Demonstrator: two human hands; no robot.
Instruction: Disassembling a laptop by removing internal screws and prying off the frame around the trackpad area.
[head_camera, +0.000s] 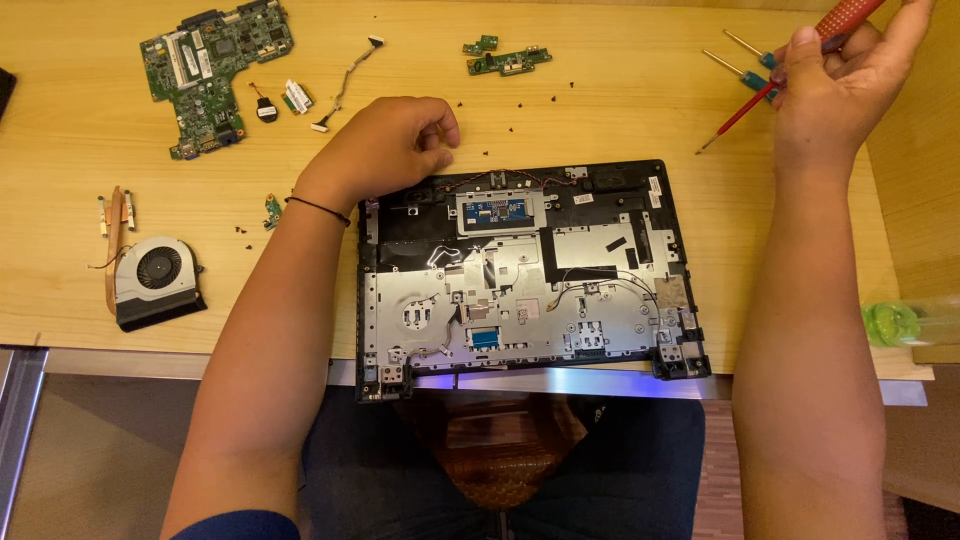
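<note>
Wooden desk (600, 110) — right hand (845, 85) holds red screwdriver (760, 95); left hand (395, 145) beside laptop chassis (520, 280).

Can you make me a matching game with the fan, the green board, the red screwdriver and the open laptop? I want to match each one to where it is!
Things:
1. cooling fan
2. green motherboard
3. red screwdriver
4. opened laptop base

Places:
A. held in the right hand
B. far left corner of the table
C. in the middle, right in front of the person
D. left side, near the table's front edge

Pairs: 1-D, 2-B, 3-A, 4-C
</note>
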